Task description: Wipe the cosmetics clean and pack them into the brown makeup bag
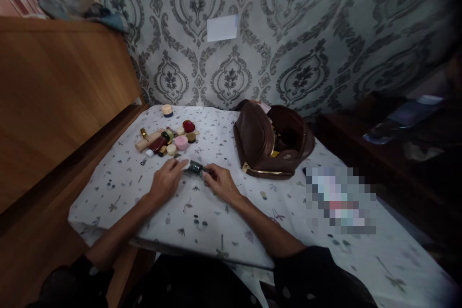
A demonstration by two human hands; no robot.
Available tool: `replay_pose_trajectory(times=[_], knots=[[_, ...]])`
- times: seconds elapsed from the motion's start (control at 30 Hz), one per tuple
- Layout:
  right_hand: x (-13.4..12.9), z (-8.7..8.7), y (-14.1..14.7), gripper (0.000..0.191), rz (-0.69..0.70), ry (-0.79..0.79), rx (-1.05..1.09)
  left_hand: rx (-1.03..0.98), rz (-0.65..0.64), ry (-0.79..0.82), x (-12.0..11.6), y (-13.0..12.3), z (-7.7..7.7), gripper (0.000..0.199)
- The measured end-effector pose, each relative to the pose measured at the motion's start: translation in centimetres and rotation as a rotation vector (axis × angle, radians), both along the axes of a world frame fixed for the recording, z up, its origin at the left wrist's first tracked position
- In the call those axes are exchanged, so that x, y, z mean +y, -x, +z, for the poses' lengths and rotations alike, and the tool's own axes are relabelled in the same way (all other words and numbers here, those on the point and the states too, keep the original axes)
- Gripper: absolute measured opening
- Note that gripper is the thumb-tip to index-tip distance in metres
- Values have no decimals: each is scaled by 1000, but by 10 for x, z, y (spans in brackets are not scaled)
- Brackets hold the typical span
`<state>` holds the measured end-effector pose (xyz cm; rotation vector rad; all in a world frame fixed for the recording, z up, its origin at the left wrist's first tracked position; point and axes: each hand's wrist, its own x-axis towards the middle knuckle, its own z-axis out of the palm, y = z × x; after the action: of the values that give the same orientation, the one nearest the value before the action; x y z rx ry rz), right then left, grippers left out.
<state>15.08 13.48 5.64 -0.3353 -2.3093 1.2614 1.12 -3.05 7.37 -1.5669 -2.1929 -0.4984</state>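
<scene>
Left of the brown bag (252,137), the left hand (169,173) is closed on a white piece (186,163) at one end of the dark bottle (195,167), the right hand (222,182) pinching the other, probably for steadiness, while small containers (181,143) lie farther left, perhaps leaving space

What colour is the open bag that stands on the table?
The bag is dark brown, best seen in the head view.

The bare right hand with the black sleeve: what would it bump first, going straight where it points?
Probably the dark, shiny cylindrical container the right hand holds, though depth is unclear.
</scene>
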Motion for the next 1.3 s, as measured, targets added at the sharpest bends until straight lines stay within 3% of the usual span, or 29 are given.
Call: replay_pose_trajectory(times=[0.1,0.2,0.4,0.5,0.6,0.8,0.93,1.13,1.3], knots=[[-1,0,0,22,9,71,7,116,-120,30,4,-21,-2,37],[-1,-1,1,23,13,146,12,163,-132,76,6,-23,-3,41],[3,-1,1,25,5,156,-27,-32,137,61,1,18,0,36],[4,0,1,31,10,167,-40,-119,187,32,-3,28,1,35],[5,0,2,34,37,219,-53,-131,119,33,-3,16,-3,37],[5,-9,7,39,61,347,-19,-24,-167,124,3,-28,-10,42],[7,-10,9,37,46,450,-13,-64,-137,151,2,-24,-8,34],[10,2,5,44,39,844,10,-370,76,-72,-4,7,0,26],[5,8,4,40,84,1022,16,-633,163,-320,-2,14,14,29]])
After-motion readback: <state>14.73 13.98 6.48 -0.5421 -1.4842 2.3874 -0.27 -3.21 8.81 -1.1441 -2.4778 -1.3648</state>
